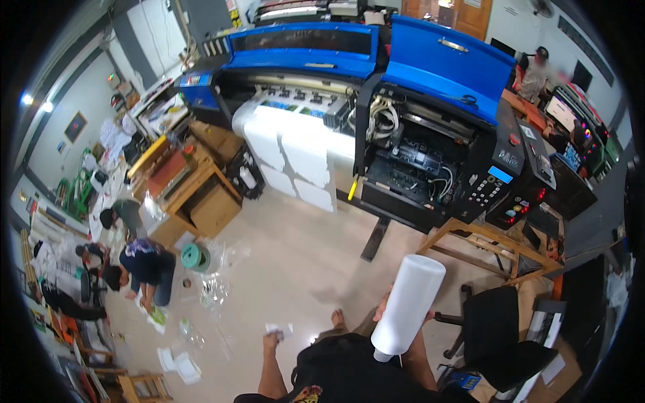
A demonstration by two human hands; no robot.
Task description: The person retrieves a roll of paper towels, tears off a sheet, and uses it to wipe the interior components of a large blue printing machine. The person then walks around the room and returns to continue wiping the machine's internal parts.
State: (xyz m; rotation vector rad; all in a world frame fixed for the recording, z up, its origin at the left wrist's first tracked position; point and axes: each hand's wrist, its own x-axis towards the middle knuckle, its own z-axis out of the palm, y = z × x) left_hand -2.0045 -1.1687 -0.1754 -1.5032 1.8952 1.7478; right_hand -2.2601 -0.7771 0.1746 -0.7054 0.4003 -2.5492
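My right hand [382,310] grips a large white plastic bottle [411,303]. The bottle is tilted, with its capped end toward my body, and hides most of the fingers. Low at my left side, my left hand [271,340] pinches a small whitish piece [285,330], perhaps paper or cloth. Ahead of me stands a wide blue and black printer [309,57]. Its right-hand cover [449,60] is raised over exposed inner parts and white tubes [384,119]. A white printed sheet [289,151] hangs from its front. Neither hand touches the printer.
A black office chair [494,322] and a wooden frame [484,245] stand at my right. Left are a wooden table [191,181], a green bucket [195,257] and clear plastic scraps on the floor. Several people crouch far left; one person [534,74] is far right.
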